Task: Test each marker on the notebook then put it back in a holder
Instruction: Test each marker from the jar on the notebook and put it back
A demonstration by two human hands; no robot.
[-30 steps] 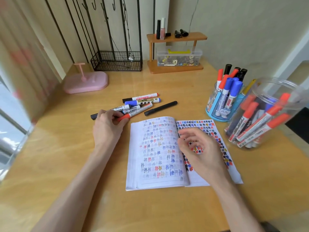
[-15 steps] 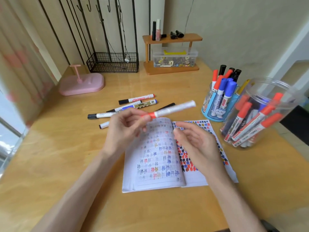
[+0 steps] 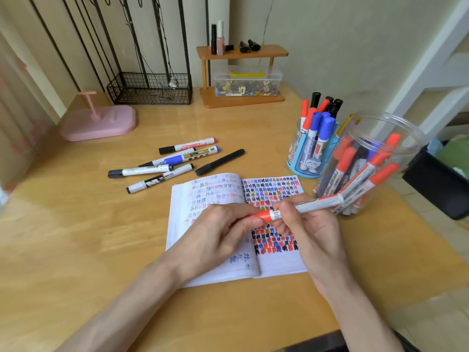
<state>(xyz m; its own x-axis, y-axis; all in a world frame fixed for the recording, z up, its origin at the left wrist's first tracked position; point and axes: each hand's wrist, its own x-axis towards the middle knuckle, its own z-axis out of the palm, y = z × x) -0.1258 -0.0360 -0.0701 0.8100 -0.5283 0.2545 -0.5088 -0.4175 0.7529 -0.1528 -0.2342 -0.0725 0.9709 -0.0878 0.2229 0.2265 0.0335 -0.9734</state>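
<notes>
Red marker [image 3: 312,205] above notebook [image 3: 208,189], capped; left hand [image 3: 218,237] pinches cap, right hand [image 3: 312,229] grips barrel. Test stroke pending. Loose markers [image 3: 177,158] wait on surface [image 3: 76,224]; blue holder [image 3: 302,158], clear jar [image 3: 396,133] well stocked.

The wooden table [image 3: 76,237] is carrying an open notebook [image 3: 203,189] around its middle, with loose markers [image 3: 142,171] lying just beyond it toward the left. A blue holder [image 3: 297,158] and a clear jar [image 3: 380,138] are standing near the right edge. A pink stand [image 3: 101,124], a wire basket [image 3: 149,90] and a small wooden shelf [image 3: 241,100] are sitting along the far edge.
</notes>
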